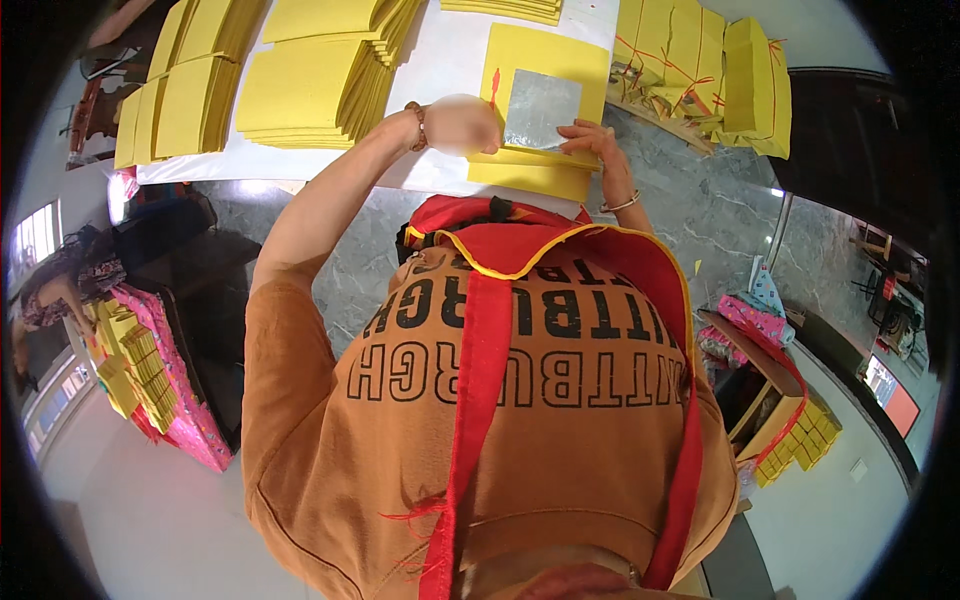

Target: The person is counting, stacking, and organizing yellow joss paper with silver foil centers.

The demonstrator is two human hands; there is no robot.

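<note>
A silver square (pixel 545 105) lies on a yellow paper sheet (pixel 545 48) near the front edge of the table. My left hand (pixel 462 125), below a brown beaded bracelet, is at the square's left side. A blurred patch covers most of its fingers, so what it grips, if anything, is hidden. My right hand (pixel 597 143) has its fingers stretched out, touching the lower right corner of the square and the yellow paper. A small red strip (pixel 495 88) shows beside the square. Another yellow paper piece (pixel 530 180) hangs over the table edge below my hands.
Folded yellow paper stacks (pixel 305 90) stand to the left on the white-covered table (pixel 440 60), with more yellow stacks (pixel 205 95) farther left. At the right are yellow bundles (pixel 670 45) tied with red string. Another person (pixel 70 285) is at the far left beside yellow bundles.
</note>
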